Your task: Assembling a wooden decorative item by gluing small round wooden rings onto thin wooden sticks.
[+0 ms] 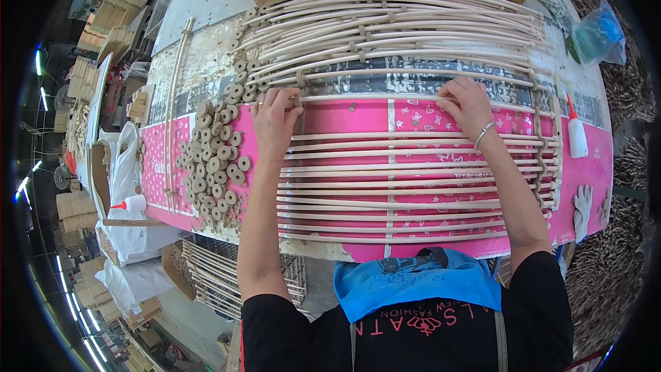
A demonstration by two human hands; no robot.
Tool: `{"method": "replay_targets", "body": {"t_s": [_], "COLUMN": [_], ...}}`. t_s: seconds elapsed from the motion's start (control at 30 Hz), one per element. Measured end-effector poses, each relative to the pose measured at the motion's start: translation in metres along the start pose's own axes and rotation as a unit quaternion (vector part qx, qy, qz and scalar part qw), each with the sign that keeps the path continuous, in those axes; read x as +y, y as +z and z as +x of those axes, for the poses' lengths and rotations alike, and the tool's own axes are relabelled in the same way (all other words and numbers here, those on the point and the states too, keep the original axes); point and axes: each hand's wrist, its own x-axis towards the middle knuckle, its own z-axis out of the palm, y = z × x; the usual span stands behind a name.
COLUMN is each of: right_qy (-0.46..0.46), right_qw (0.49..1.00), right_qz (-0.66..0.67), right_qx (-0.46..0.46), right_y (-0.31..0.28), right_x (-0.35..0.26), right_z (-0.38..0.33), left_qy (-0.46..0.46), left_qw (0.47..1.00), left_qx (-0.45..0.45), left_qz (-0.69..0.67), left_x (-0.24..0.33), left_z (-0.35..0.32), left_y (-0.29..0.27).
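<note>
A thin pale wooden rod (pixel 372 98) lies crosswise over the pink, patterned table cover. My right hand (pixel 469 107), with a bracelet on its wrist, pinches this rod right of its middle. At the rod's left end the fingers of my left hand (pixel 274 120) are closed on it; whether they also hold a small brown ring there is partly hidden. Just above those fingers a brown ring (pixel 300 78) sits on the end of another rod. Nearer me, several parallel rods (pixel 385 186) run beneath my right forearm, joined by brown rings (pixel 539 141) toward their right ends.
Loose brown rings (pixel 217 155) are heaped left of my left hand. More rods (pixel 399 27) lie across the far side. A white bottle with a red tip (pixel 577 136) and a white glove (pixel 583 210) lie at the right; another such bottle (pixel 131 204) is at the left edge.
</note>
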Motion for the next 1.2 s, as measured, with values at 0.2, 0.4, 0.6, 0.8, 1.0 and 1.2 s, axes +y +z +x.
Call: {"method": "replay_targets", "body": {"t_s": [0.2, 0.4, 0.6, 0.8, 1.0, 1.2], "right_qy": [-0.035, -0.009, -0.012, 0.021, -0.061, -0.085], "right_qw": [0.99, 0.991, 0.99, 0.986, 0.987, 0.993], "right_qz": [-0.017, 0.124, 0.138, 0.117, 0.133, 0.079], "right_qx": [0.138, -0.052, -0.038, -0.116, -0.069, -0.013], "right_y": [-0.007, -0.029, -0.02, -0.019, -0.03, -0.024], "right_x": [-0.008, -0.021, -0.022, -0.018, -0.022, -0.026], "right_z": [-0.007, -0.05, -0.05, -0.04, -0.05, -0.051], "left_qy": [-0.007, -0.133, -0.128, -0.079, -0.144, -0.264], "left_qw": [1.0, 0.99, 0.968, 0.962, 0.989, 0.901], "left_qx": [0.017, 0.039, -0.054, -0.064, -0.001, 0.014], "left_qz": [0.015, 0.016, 0.208, 0.253, 0.04, -0.345], "left_x": [-0.005, -0.079, -0.091, -0.086, -0.07, -0.054], "left_z": [-0.009, -0.054, -0.062, -0.056, -0.068, -0.077], "left_y": [-0.01, -0.066, -0.075, -0.078, -0.078, -0.067]}}
